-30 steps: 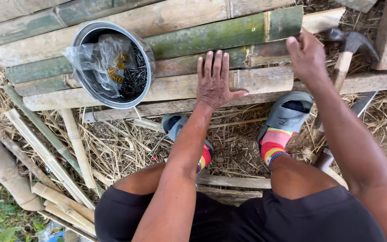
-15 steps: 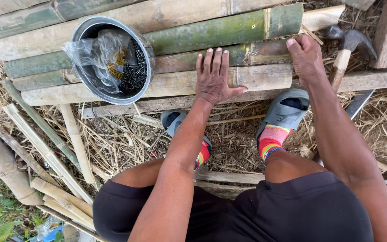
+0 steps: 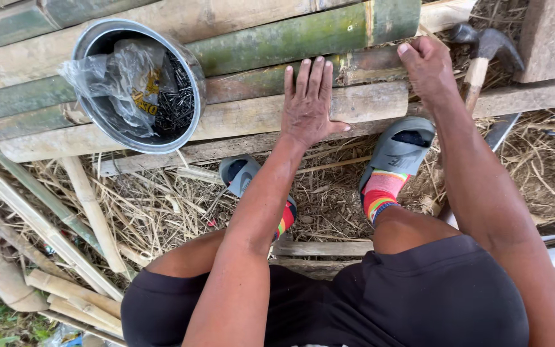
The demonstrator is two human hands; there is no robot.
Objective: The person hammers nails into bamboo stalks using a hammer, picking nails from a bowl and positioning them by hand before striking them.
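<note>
My left hand (image 3: 310,103) lies flat, fingers spread, on split bamboo slats (image 3: 239,115) stacked across a wooden frame. My right hand (image 3: 426,64) curls over the right end of the same slats, where a green bamboo piece (image 3: 303,35) ends; I cannot tell if it pinches anything small. A claw hammer (image 3: 483,54) with a wooden handle lies just right of that hand. A round metal tin (image 3: 137,83) holding dark nails and a crumpled plastic bag rests on the slats at the left.
My feet in grey sandals (image 3: 398,146) and striped socks stand on dry straw below the slats. Loose bamboo strips (image 3: 65,238) lie at the lower left. A wooden beam (image 3: 550,38) stands at the upper right.
Both hands stay on the slats; the right hand has slid slightly down and left along their end. The view has shifted a little.
</note>
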